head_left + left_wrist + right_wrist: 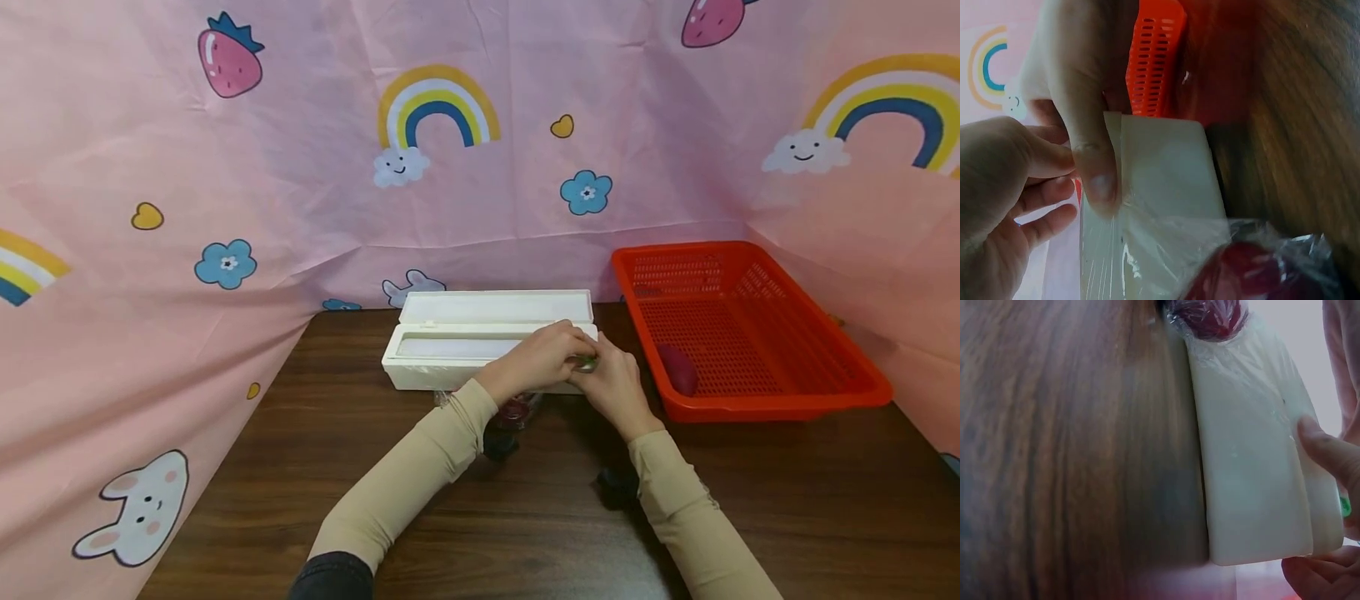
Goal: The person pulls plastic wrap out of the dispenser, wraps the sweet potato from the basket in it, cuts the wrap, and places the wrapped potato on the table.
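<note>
A plain white box [431, 375] is being worked at its right end by both hands, on a dark wood-grained table [450, 533], with its lid [495, 307] being held raised along the back. By the right hand [615, 383] the front edge is being gripped near that end, the thumb being pressed against it. The left hand [536, 358] is being kept close beside, its fingers bent; whether anything is being pinched by it cannot be told. Between the hands a small green piece [585, 362] is being partly covered by fingers, and any marking on it is too small to be read.

Clear film [1154, 250] is being draped over the box's front face, and in it a dark red item [1241, 275] is being enclosed, just in front of the box. To the right, a purple-red oval item [677, 371] is being contained in a red-orange basket [772, 407], near its left wall.

Beige sleeves [420, 450] are being worn on both forearms. On the pink backdrop [300, 125], pictures rather than lettering are being displayed: a strawberry [230, 71], a rainbow [438, 72] with a smiling cloud [401, 169], a blue flower [213, 267] and a white rabbit [142, 521].
</note>
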The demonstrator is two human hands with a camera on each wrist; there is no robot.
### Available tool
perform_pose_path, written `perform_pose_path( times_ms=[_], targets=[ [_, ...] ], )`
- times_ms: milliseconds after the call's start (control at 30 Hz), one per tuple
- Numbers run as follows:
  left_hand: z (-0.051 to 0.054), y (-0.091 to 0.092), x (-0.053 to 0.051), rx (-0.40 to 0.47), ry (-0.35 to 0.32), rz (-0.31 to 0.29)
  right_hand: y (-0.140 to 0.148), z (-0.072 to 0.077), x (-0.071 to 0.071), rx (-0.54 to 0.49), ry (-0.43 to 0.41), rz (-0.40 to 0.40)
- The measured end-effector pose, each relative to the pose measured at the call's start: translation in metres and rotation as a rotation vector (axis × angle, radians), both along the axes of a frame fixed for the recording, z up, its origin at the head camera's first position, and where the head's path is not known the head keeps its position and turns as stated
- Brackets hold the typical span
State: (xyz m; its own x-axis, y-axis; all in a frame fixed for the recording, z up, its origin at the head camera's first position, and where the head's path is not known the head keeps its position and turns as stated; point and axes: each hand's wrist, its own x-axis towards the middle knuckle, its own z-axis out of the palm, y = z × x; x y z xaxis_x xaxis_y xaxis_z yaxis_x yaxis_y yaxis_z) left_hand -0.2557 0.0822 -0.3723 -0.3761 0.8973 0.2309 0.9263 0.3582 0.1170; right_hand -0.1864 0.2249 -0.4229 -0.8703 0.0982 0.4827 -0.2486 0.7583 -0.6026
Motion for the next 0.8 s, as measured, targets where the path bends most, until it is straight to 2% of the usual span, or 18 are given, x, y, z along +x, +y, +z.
perform_pose_path(
  times_ms=[100, 233, 400, 567, 800],
  targets=[
    [0.003, -0.008, -0.003, -0.022, -0.014, -0.009, -0.002, -0.001, -0.001, 0.013, 0.019, 0.016],
    [0.006, -0.021, -0.007, -0.052, -0.042, 0.012, -0.002, -0.002, -0.001, 0.023, 0.036, 0.019],
    [0.008, -0.042, -0.012, -0.053, -0.065, 0.035, -0.003, -0.002, 0.000, 0.017, 0.011, 0.010],
    [0.007, -0.076, -0.015, -0.034, -0.080, 0.073, -0.002, -0.002, 0.002, 0.028, -0.013, 0.010],
    [0.004, -0.136, -0.024, 0.039, -0.062, 0.116, 0.000, -0.002, 0.003, 0.017, -0.011, -0.008]
  ],
)
